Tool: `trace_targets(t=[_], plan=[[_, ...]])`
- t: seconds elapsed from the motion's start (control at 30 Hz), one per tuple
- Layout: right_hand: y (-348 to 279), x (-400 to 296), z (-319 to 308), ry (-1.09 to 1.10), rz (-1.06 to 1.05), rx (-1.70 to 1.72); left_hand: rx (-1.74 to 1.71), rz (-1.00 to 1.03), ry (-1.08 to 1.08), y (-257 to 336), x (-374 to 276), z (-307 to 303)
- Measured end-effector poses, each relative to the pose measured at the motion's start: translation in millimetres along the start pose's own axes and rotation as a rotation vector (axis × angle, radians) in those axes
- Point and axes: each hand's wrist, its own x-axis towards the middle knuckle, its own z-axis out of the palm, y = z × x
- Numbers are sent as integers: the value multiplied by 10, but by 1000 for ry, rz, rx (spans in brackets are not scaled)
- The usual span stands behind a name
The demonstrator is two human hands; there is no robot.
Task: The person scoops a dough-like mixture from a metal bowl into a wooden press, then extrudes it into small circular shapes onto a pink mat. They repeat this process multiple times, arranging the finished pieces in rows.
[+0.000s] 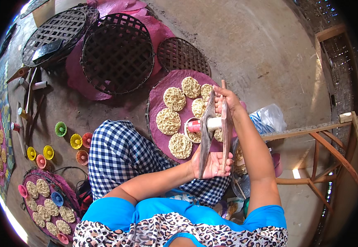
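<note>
Both my hands hold a wooden hand press (227, 123) made of two boards with a white cylinder and a red tin between them. My right hand (228, 98) grips the far ends of the boards. Palm up, my left hand (212, 165) has its fingers around their near ends. Below the press lies a round tray lined with pink sheet (163, 83), bearing several round nests of pale noodle strands (168, 121). A white ring (186, 134) encircles one nest under the red tin. The press and my hands partly hide some nests on the right.
Dark woven round trays (117, 58) lie beyond, a phone (47, 51) on one. Small colourful fluted moulds (76, 141) dot the floor at left. Another pink-lined tray (50, 202) holds more nests. A clear plastic bag (270, 119) and a wooden frame (305, 129) are at right.
</note>
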Motion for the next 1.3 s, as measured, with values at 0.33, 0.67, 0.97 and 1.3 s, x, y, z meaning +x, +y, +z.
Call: trace_targets(t=[0.33, 0.67, 0.97, 1.3], plan=[[-90, 36, -143, 211, -132, -108, -30, -32, -7, 158, 180, -150], [74, -279, -119, 360, -171, -184, -101, -75, -33, -115, 229, -280], [-28, -250, 132, 137, -185, -51, 38, -26, 198, 2, 95, -34], [99, -555, 30, -37, -244, 144, 60, -34, 173, -249, 79, 30]])
